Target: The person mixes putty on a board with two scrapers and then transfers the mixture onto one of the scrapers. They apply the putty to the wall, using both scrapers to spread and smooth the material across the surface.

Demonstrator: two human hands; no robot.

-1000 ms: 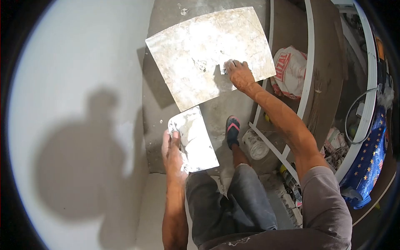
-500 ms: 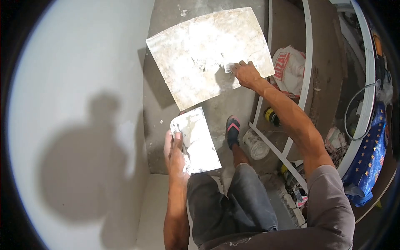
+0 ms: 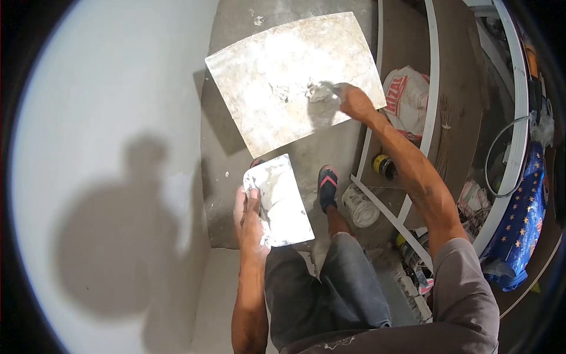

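Observation:
In the head view my left hand [image 3: 249,218] grips a white rectangular board [image 3: 286,206] by its left edge. Pale paste is smeared over the board, and some sticks to my fingers and wrist. My right hand [image 3: 356,103] is closed around a putty knife [image 3: 334,88], slightly blurred, above a large pale marbled slab [image 3: 295,53]. A lump of off-white paste [image 3: 318,92] lies at the knife's blade. Another small patch of paste [image 3: 280,91] sits further left on the slab. My right hand hides most of the knife's handle.
A plain light wall [image 3: 112,88] rises on the left. White metal framing [image 3: 433,65] stands on the right, with a printed sack [image 3: 407,97] behind it. A paste-stained bucket [image 3: 361,206], a black-yellow roll [image 3: 384,167] and a blue starred bag [image 3: 522,218] are nearby.
My right hand has turned and risen slightly, and the paste by the blade now shows as a larger lump. My left hand and the board have barely moved.

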